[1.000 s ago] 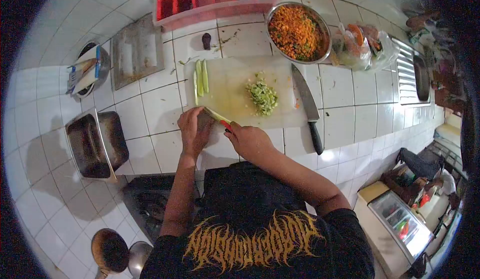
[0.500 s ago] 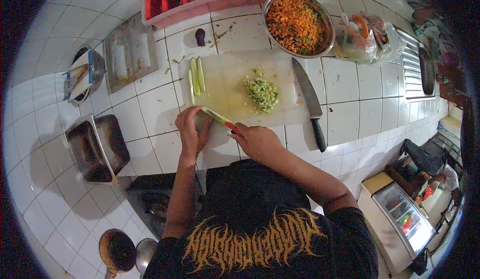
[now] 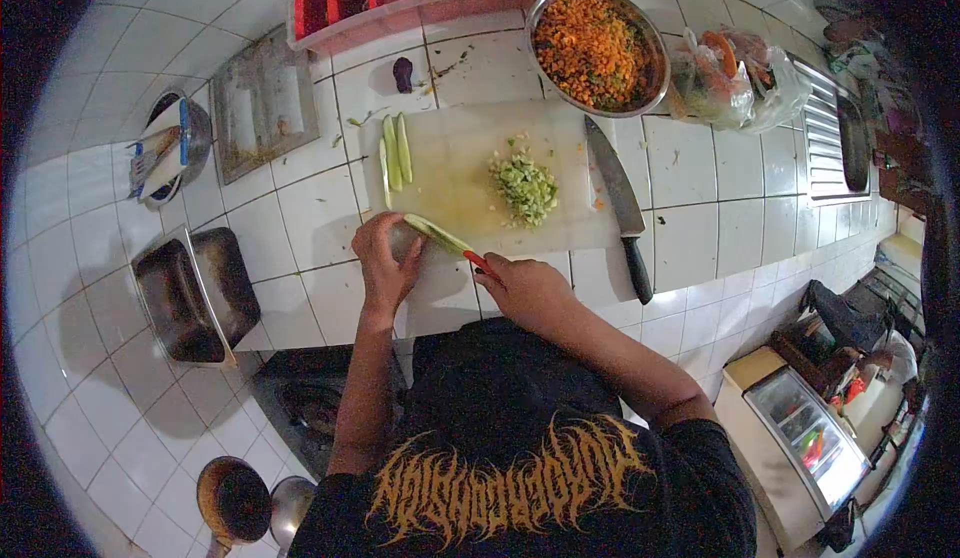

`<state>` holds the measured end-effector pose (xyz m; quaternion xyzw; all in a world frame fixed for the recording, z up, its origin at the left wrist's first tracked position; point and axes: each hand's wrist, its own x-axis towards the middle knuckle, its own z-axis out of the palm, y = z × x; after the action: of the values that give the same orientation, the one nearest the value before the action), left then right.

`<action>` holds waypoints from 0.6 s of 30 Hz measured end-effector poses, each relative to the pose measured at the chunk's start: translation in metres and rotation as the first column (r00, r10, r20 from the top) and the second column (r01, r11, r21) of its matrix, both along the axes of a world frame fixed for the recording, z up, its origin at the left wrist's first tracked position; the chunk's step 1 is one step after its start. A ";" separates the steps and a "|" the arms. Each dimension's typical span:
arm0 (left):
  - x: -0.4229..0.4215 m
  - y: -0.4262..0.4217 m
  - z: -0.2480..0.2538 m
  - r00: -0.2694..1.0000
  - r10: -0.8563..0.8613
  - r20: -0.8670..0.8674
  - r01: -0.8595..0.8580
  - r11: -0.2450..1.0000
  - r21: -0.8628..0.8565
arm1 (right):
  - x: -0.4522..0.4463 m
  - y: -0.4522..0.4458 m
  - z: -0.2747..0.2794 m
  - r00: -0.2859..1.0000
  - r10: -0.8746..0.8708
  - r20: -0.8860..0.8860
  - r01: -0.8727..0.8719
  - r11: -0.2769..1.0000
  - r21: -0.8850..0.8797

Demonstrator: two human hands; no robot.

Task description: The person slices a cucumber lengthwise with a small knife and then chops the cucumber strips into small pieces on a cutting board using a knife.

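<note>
While right hand (image 3: 527, 290) is gripping red handle (image 3: 477, 260), left hand (image 3: 384, 266) cucumber strip (image 3: 437, 234), we're judging strip light, slick, best end-held.

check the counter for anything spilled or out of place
Slightly messy: orange bits lie at the cutting board's right edge, outside the metal bowl, and dark scraps litter the white tiles beyond the board.
</note>
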<state>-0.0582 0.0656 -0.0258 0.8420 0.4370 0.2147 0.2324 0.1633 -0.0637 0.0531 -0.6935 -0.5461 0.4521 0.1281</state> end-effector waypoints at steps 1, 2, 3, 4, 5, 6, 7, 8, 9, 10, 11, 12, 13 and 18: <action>-0.001 0.000 -0.001 1.000 0.002 -0.007 -0.002 1.000 -0.010 | 0.000 -0.001 0.001 1.000 -0.009 0.003 0.009 1.000 0.001; -0.001 0.000 -0.002 1.000 0.003 -0.013 -0.003 1.000 -0.021 | 0.001 -0.002 0.003 1.000 -0.010 0.005 0.010 1.000 0.002; -0.002 0.000 -0.003 1.000 0.002 -0.012 -0.002 1.000 -0.020 | 0.002 -0.002 0.007 1.000 -0.016 -0.001 0.016 1.000 0.010; -0.002 0.000 -0.003 1.000 0.001 -0.007 -0.002 1.000 -0.014 | 0.002 -0.002 0.009 1.000 -0.020 -0.007 0.020 1.000 0.018; -0.003 -0.001 -0.004 1.000 0.002 -0.003 -0.002 1.000 -0.007 | 0.002 -0.003 0.009 1.000 -0.020 -0.007 0.020 1.000 0.019; -0.003 0.000 -0.004 1.000 0.001 -0.003 -0.001 1.000 -0.006 | 0.002 -0.003 0.007 1.000 -0.006 0.006 0.006 1.000 0.007; -0.004 0.000 -0.005 1.000 0.002 -0.016 -0.003 0.999 -0.045 | 0.003 -0.003 0.006 1.000 0.008 0.020 -0.008 1.000 -0.004; -0.005 0.000 -0.005 1.000 0.002 -0.028 -0.004 0.996 -0.084 | 0.002 -0.004 0.004 1.000 0.008 0.020 -0.008 1.000 -0.002; -0.004 0.000 -0.001 1.000 0.002 -0.027 -0.004 0.997 -0.081 | 0.001 -0.005 0.001 0.999 0.009 0.037 -0.009 1.000 0.008; -0.002 0.000 0.002 1.000 -0.006 -0.021 0.005 0.999 -0.043 | 0.001 -0.005 0.000 0.999 0.009 0.054 -0.010 1.000 0.018; 0.001 -0.001 0.005 1.000 -0.015 -0.015 0.015 1.000 -0.006 | 0.001 -0.005 0.000 0.998 0.008 0.056 -0.009 1.000 0.021; 0.003 -0.002 0.007 1.000 -0.016 -0.012 0.016 1.000 -0.002 | 0.002 -0.005 0.001 0.999 0.004 0.051 -0.005 1.000 0.020; 0.006 -0.005 0.009 1.000 0.008 -0.008 -0.008 1.000 -0.012 | 0.003 -0.005 0.002 0.999 0.001 0.046 -0.002 1.000 0.019; 0.008 -0.011 0.000 0.998 0.059 0.023 -0.059 0.998 0.027 | 0.002 -0.007 -0.003 0.998 0.000 0.059 -0.003 0.999 0.040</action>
<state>-0.0500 0.0542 -0.0261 0.8294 0.4561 0.2369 0.2191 0.1650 -0.0707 0.0504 -0.7034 -0.5592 0.4204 0.1256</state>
